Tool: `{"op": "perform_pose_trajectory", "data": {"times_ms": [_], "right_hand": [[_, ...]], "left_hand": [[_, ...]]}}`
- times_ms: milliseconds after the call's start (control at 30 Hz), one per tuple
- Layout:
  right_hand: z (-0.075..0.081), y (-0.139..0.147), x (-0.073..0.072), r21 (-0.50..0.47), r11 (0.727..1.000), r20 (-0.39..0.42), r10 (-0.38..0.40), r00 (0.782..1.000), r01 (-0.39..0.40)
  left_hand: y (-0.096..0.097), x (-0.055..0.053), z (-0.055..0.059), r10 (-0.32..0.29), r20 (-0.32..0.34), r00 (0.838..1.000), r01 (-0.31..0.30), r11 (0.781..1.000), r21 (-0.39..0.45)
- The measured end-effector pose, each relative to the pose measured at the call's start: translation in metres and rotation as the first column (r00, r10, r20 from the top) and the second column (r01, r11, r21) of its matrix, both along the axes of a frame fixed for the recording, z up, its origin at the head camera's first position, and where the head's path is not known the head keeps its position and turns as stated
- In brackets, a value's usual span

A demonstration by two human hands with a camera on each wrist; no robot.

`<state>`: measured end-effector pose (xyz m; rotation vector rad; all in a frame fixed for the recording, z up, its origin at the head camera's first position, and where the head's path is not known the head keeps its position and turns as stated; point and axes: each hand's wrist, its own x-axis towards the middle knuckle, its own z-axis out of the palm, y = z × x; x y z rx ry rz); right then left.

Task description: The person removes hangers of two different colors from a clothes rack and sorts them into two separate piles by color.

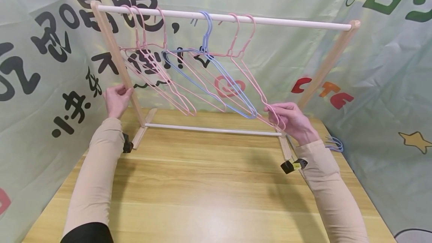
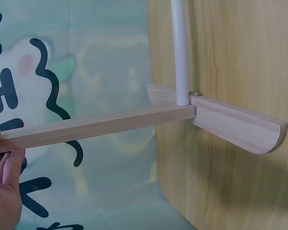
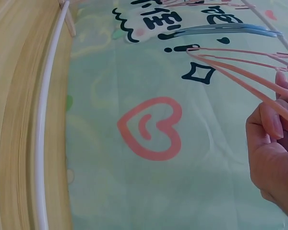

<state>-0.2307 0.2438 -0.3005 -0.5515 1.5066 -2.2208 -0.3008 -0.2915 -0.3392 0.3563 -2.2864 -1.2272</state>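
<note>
A small garment rack has a white top rail [image 1: 297, 23] and wooden side posts. My left hand [image 1: 117, 98] pinches its left post [image 1: 113, 44]; in the left wrist view, thumb and fingers [image 2: 12, 172] lie on opposite sides of the wood. My right hand [image 1: 291, 120] holds the near lower end of a pink hanger [image 1: 254, 81] at the right of the row. Another pink hanger hangs close against it; whether both are held I cannot tell. Blue hangers [image 1: 233, 87] hang mid-rail, and more pink hangers [image 1: 168, 85] hang toward the left post.
A white lower bar [image 1: 212, 129] joins the rack's wooden feet [image 1: 285, 149]. The rack stands on a wooden table [image 1: 202, 183]. Several blue hangers [image 1: 335, 144] lie at the table's right side. Printed cloth [image 1: 388, 85] surrounds the table at the back and sides.
</note>
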Motion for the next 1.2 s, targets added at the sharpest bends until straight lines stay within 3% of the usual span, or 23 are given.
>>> {"op": "perform_pose_trajectory", "data": {"times_ms": [267, 600, 833, 1200], "right_hand": [[-0.006, 0.006, 0.003, -0.003, 1.0, 0.007, 0.002, 1.0, -0.002], [-0.016, 0.01, 0.003, -0.053, 0.999, -0.06, -0.002, 0.998, -0.001], [-0.018, 0.01, 0.003, -0.091, 0.996, -0.06, 0.018, 0.998, -0.023], [-0.019, 0.011, 0.002, -0.098, 0.994, -0.07, 0.048, 0.996, -0.055]], "left_hand": [[0.0, 0.0, -0.001, 0.007, -0.007, 1.0, -0.007, 1.0, 0.003], [-0.001, 0.002, -0.001, -0.008, -0.001, 1.0, 0.008, 1.0, 0.011], [0.0, 0.002, -0.001, 0.008, -0.002, 1.0, -0.008, 1.0, -0.001], [-0.002, 0.001, -0.001, -0.02, -0.01, 1.0, 0.02, 1.0, 0.024]]}}
